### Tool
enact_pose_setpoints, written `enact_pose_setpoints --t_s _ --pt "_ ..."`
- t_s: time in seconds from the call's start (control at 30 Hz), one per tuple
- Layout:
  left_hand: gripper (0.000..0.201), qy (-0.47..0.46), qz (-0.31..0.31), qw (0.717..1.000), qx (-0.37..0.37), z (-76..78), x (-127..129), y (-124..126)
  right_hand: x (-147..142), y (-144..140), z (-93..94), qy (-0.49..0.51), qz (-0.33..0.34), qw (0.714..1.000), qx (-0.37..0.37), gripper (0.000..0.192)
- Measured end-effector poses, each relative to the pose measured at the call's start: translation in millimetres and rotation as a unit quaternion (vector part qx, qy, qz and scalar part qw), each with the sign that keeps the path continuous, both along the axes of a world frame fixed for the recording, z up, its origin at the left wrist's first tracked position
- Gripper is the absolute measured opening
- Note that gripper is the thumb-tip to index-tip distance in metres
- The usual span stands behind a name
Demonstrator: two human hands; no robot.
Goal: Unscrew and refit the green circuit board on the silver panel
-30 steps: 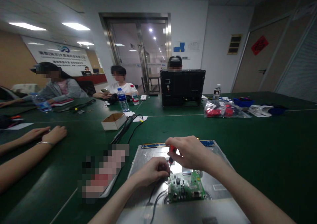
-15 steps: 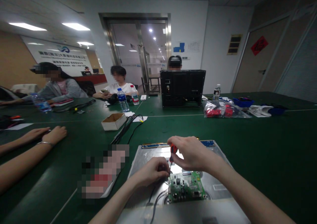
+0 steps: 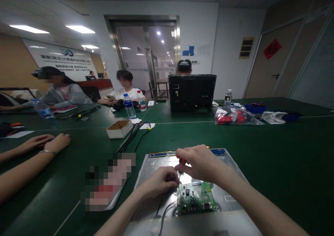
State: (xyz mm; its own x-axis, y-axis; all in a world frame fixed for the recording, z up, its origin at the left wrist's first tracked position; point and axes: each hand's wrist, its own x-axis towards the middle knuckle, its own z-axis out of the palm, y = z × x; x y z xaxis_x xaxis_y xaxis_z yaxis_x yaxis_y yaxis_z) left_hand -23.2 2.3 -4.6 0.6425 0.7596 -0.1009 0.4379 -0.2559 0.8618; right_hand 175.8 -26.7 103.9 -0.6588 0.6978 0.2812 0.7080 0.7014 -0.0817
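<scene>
A silver metal panel [image 3: 229, 180] lies flat on the green table in front of me, with a small green circuit board [image 3: 196, 198] mounted on it. My right hand [image 3: 199, 161] grips a red-handled screwdriver [image 3: 181, 166] held upright, its tip at the board's upper left corner. My left hand [image 3: 159, 181] is curled beside the shaft, fingertips pinching near the tip. Black cables [image 3: 162, 211] run from the board toward me.
A blurred flat object [image 3: 108, 183] lies left of the panel. Another person's hands [image 3: 48, 142] rest on the table at left. Farther off are a cardboard box [image 3: 119, 128], black cords [image 3: 133, 134], water bottles [image 3: 129, 105], a black monitor back [image 3: 192, 92] and a plastic bag of red parts [image 3: 235, 117]. Other people sit at the far side.
My right hand has turned slightly on the screwdriver handle and covers more of it. The view has shifted a little downward. The left hand stays in place.
</scene>
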Motion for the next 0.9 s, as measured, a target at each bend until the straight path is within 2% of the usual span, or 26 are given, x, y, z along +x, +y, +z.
enact_pose_setpoints --t_s 0.3,0.5,0.6,0.77,0.9 --pt "0.011 -0.031 -0.003 1.0 -0.004 -7.5 -2 3 0 -6 1.5 0.059 0.036 0.997 -0.04 0.03" --pt "0.016 -0.008 -0.003 1.0 -0.001 -11.5 -2 4 0 -4 -0.5 0.065 0.049 0.995 -0.058 0.036" --pt "0.012 0.002 0.002 1.0 0.002 -7.4 -1 3 -1 -2 -1.8 0.058 0.043 0.996 -0.057 0.032" --pt "0.007 0.007 0.01 1.0 -0.008 0.5 1 -2 -2 1 -3.9 0.039 0.008 0.999 -0.003 0.018" --pt "0.007 0.001 0.008 1.0 -0.006 1.6 1 -2 -1 2 -4.9 0.03 0.007 0.999 0.01 0.014"
